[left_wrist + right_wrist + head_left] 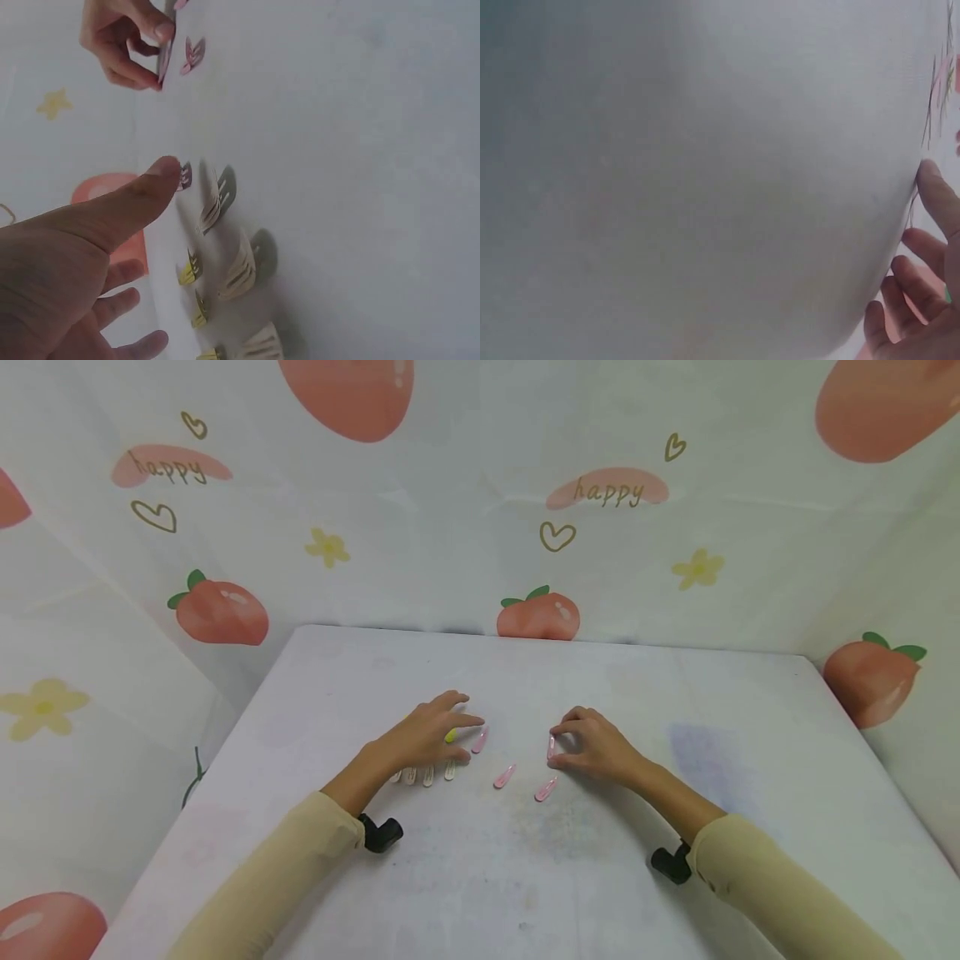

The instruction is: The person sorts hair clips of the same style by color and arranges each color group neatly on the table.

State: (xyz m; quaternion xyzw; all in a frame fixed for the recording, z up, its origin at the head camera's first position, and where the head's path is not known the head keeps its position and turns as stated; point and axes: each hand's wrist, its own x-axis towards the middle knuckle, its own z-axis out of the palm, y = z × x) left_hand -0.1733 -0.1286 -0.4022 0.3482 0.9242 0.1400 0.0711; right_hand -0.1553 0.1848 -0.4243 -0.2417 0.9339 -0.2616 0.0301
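Observation:
My right hand (597, 748) pinches a pink snap hair clip (551, 747) lengthwise between thumb and forefinger, down at the table. Two more pink clips, one (505, 777) to the left and one (546, 789) just below, lie near it. Fingers spread, my left hand (422, 735) hovers over the other clips and holds nothing. A pink clip (480, 740) lies off its fingertips, and a yellow clip (451, 736) shows between its fingers. White clips (450, 770) lie in a row below that hand. In the left wrist view, several yellow clips (188, 268) show beside the white ones (240, 270).
The white table (480, 877) stands against a cloth backdrop (450, 527) printed with peaches, hearts and flowers. A black wrist camera (382, 834) is on the left wrist, another (671, 863) on the right. A dark cord (197, 772) hangs beyond the left table edge.

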